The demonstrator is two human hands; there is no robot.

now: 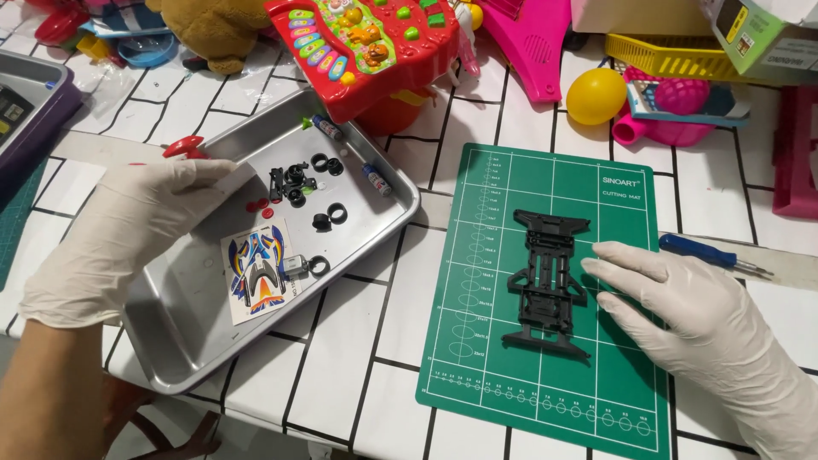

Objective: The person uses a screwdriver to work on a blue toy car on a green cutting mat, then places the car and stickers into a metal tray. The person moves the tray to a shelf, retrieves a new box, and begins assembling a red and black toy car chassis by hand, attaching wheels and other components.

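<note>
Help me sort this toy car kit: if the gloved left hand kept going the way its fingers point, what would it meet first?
Probably the small black plastic part in the metal tray; the left hand points right across it.

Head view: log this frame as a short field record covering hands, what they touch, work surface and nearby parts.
left hand: white-gloved left hand, fingers reaching over the rim of the shallow metal tray, holding nothing visible
right hand: white-gloved right hand, fingers flat beside the black plastic toy-car chassis
chassis position: lying on the green cutting mat
tray contents: small black rubber tyres, colourful sticker sheet, two small batteries
beside mat: blue-handled screwdriver
surface: white table with black grid lines
</note>
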